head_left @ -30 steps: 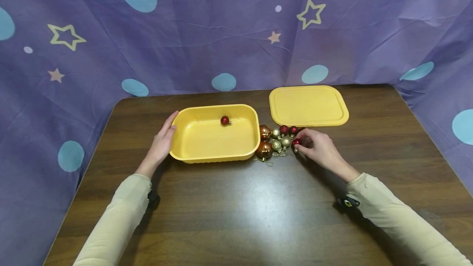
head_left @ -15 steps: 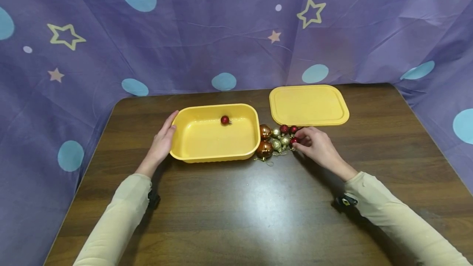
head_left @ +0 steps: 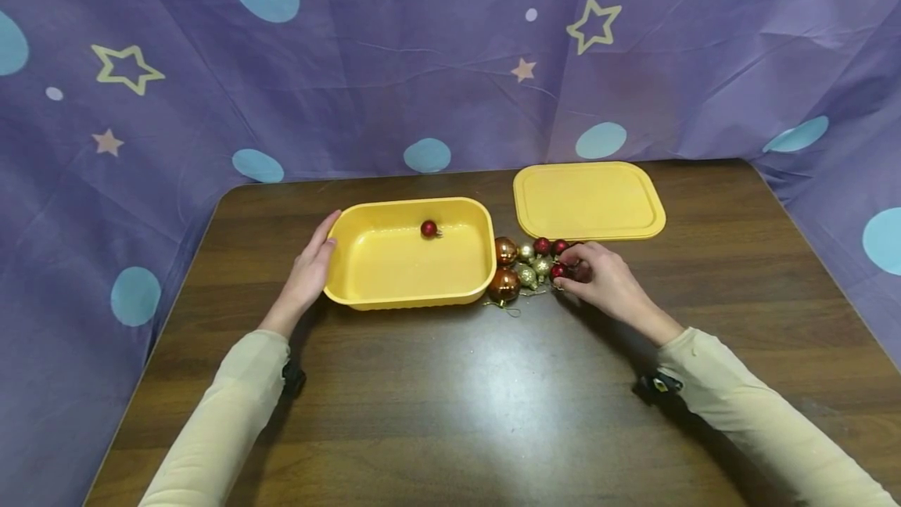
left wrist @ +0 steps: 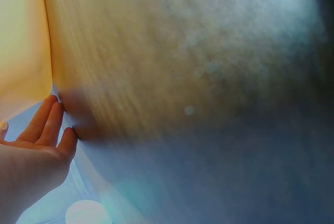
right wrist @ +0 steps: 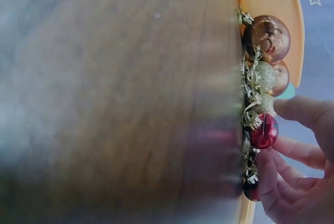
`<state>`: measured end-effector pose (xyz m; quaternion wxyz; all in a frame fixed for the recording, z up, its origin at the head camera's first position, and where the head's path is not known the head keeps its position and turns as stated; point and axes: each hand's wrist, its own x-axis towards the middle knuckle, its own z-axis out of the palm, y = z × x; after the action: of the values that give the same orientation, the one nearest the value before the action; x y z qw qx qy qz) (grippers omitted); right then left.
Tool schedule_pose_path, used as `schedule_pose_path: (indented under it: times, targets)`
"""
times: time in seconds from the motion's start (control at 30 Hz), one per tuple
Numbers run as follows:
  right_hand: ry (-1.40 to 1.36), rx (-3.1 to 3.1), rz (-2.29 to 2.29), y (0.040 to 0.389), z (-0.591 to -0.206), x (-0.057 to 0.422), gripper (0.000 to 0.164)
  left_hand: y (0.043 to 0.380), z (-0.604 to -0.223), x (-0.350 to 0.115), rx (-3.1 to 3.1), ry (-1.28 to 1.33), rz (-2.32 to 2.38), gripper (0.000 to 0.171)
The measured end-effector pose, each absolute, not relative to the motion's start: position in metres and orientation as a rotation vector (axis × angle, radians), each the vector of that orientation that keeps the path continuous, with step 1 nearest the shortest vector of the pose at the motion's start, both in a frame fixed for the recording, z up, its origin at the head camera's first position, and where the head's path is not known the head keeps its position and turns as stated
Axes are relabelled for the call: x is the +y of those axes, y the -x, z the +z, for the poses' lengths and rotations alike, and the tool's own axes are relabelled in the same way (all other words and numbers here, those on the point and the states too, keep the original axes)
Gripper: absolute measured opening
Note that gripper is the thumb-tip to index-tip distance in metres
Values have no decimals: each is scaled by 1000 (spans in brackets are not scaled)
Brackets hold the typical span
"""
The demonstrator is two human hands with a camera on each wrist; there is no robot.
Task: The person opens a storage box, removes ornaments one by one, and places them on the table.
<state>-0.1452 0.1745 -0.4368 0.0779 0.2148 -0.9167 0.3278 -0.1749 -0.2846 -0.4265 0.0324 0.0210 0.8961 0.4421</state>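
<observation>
My left hand [head_left: 308, 272] rests along the left end of a yellow plastic box [head_left: 411, 297], fingers fairly straight against its outer wall. Inside the box, near the far wall, lies one small red Christmas bauble [head_left: 428, 229]. My right hand [head_left: 604, 280] is at the right edge of a cluster of baubles, beside a shiny red bauble [right wrist: 264, 131]. In the right wrist view the fingers touch or nearly touch that bauble, while the thumb stands apart from it, near a gold glitter bauble [right wrist: 265, 104]. Two larger copper baubles [head_left: 504, 285] sit against the box's right end.
A yellow lid [head_left: 590, 202] lies flat behind the cluster, at the back of the brown wooden table [head_left: 422, 413]. Two more red baubles [head_left: 541, 246] sit just in front of the lid. A purple star-patterned cloth [head_left: 394, 61] hangs behind the table.
My right hand has shifted slightly left with the shiny red bauble, bringing it up against the gold ones. Its thumb and fingers have since spread apart. My left hand and the box have stayed put.
</observation>
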Motion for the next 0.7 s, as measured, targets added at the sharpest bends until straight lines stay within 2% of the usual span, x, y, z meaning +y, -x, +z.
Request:
schedule_pose_path:
  times: [0.7]
  targets:
    - [-569,-2678,947,152,-423,172,24,175,-427,-285,2749,-72,1368,49]
